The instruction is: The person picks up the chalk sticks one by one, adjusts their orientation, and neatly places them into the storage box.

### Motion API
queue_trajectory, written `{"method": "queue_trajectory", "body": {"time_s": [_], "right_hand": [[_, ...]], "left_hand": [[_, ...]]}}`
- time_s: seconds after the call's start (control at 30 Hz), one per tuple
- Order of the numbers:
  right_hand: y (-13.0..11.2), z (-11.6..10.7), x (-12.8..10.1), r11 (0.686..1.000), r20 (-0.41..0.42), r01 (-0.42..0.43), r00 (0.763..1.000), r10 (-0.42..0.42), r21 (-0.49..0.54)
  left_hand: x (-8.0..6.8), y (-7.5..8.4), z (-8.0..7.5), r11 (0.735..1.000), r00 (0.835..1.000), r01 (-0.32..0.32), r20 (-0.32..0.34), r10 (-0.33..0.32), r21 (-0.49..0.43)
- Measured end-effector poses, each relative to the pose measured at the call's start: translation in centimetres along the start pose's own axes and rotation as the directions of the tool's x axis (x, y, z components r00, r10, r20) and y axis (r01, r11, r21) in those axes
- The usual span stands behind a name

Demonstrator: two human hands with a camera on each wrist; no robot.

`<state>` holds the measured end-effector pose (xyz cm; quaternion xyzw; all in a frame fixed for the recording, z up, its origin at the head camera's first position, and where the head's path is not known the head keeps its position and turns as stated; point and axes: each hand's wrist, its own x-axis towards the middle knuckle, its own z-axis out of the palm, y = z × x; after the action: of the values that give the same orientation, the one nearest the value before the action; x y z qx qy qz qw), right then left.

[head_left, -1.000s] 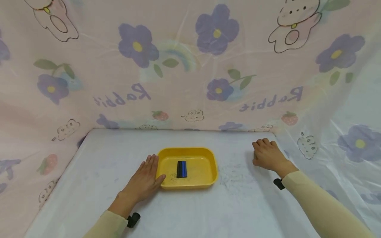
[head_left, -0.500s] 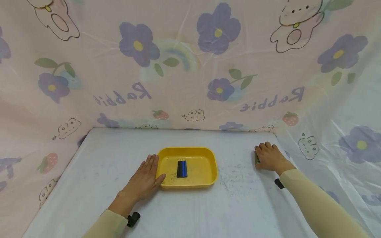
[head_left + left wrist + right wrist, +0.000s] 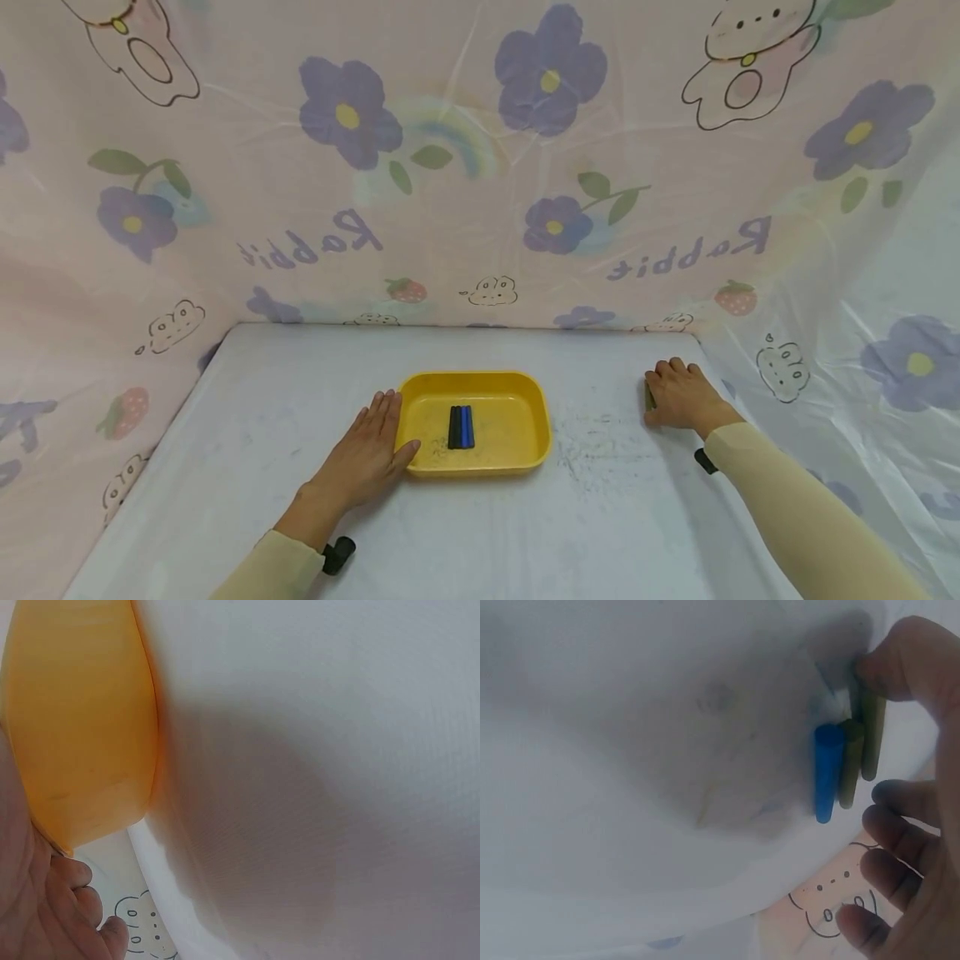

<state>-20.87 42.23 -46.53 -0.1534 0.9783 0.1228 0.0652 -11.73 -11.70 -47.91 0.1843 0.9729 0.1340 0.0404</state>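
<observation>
Resting flat with straight fingers, the left hand (image 3: 365, 458) touches the yellow tray's (image 3: 525, 450) left rim and holds nothing. Near the table's (image 3: 480, 533) far right corner, the right hand (image 3: 678, 396) curls over three sticks (image 3: 844, 769), thumb touching them.

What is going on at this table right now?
A person's left hand rests flat against the yellow tray, which holds two dark sticks and a blue one. The right hand is curled over another small bundle of sticks, one blue and two olive, lying on the white table near the right edge.
</observation>
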Motion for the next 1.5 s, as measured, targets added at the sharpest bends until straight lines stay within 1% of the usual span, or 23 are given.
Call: {"method": "queue_trajectory", "body": {"time_s": [0.2, 0.47, 0.6, 0.77, 0.97, 1.13, 1.27, 1.5], "right_hand": [[0.2, 0.2, 0.1, 1.000, 0.012, -0.002, 1.000, 0.002, 0.019], [0.2, -0.1, 0.4, 0.999, 0.027, 0.005, 1.000, -0.006, 0.042], [-0.1, 0.1, 0.6, 0.999, -0.012, 0.024, 1.000, -0.024, 0.024], [-1.1, -0.2, 0.9, 1.000, -0.080, 0.020, 0.997, -0.020, 0.003], [-2.8, -1.8, 1.2, 0.999, -0.127, 0.029, 0.991, -0.032, -0.024], [-4.9, -3.9, 1.2, 0.996, -0.209, 0.066, 0.975, -0.078, -0.063], [-7.0, -5.9, 1.2, 0.991, -0.263, 0.103, 0.957, -0.122, -0.083], [-11.2, -8.7, 1.0, 0.985, -0.296, 0.155, 0.940, -0.170, -0.074]], "left_hand": [[0.0, 0.0, 0.1, 1.000, 1.000, -0.003, -0.009, 0.003, 0.004], [0.0, -0.1, 0.2, 1.000, 1.000, -0.007, -0.012, 0.007, 0.003], [0.0, -0.1, 0.3, 1.000, 1.000, -0.008, -0.012, 0.008, -0.001], [0.0, -0.2, 0.1, 1.000, 1.000, -0.019, -0.016, 0.018, -0.003], [0.1, -0.2, 0.1, 1.000, 1.000, -0.022, -0.023, 0.022, 0.000], [0.2, -0.2, 0.1, 1.000, 1.000, -0.022, -0.018, 0.023, 0.002], [0.2, -0.3, 0.0, 1.000, 1.000, -0.018, -0.018, 0.018, 0.008], [0.3, -0.1, -0.2, 1.000, 1.000, -0.013, -0.004, 0.013, 0.026]]}}
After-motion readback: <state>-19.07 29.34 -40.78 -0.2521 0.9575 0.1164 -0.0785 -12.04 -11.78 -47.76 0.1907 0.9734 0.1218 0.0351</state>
